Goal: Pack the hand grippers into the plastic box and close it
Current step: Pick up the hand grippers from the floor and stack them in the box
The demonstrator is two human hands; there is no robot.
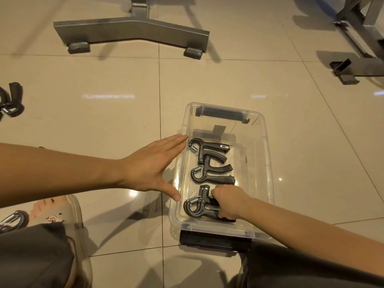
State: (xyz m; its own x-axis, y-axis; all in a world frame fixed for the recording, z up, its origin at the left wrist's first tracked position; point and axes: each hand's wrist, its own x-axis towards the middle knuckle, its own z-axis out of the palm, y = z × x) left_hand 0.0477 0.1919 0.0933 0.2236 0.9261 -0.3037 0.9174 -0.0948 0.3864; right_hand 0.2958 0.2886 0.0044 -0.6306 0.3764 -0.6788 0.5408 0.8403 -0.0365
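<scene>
the fingers (217, 194) of the right hand (229, 202) are curled tight round the handles of a hand gripper (194, 206). it sits at the near end of the plastic box (268, 163), low in the middle of the frame, spring end toward the left wall, likely so that it lines up with the row. above it the middle gripper (209, 173) and the far gripper (207, 150) lie nested on the box floor, handles to the right. the right wrist dips over the near right rim and the forearm runs off to the lower right corner.

the left hand (151, 165) holds nothing. its fingers are straight and together with the thumb spread wide, set along the outside of the left wall, apparently to steady the box; whether it quite touches is unclear. its forearm comes in from the left edge.

two loose grippers wait on the tiled floor at the left edge, the upper one (11, 99) and the lower one (12, 220). the box is open on top, and no lid can be made out.
</scene>
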